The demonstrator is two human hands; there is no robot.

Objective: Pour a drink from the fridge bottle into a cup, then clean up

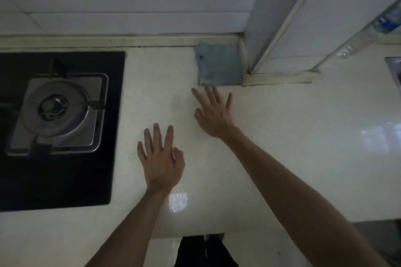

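Blue-grey folded cloth (219, 65) lies flat at the back edge of the worktop (282, 136), tucked into the corner where the tiled pillar (271, 17) meets the wall, probably parked there out of the way of the working area. The right hand (213, 112) reaches toward it with straight, spread fingers and grips nothing. Its fingertips (209, 88) are at the cloth's near edge, though whether they touch it cannot be told. The left hand (160, 162) is also flat and spread with nothing in it, over the worktop just beside the gas hob (58, 110), likely for balance. A clear plastic bottle (368, 28) shows at the far right back edge, near the sink (395, 67). No cup is in view. Judging by the reach, this is the wiping part of cleaning up.
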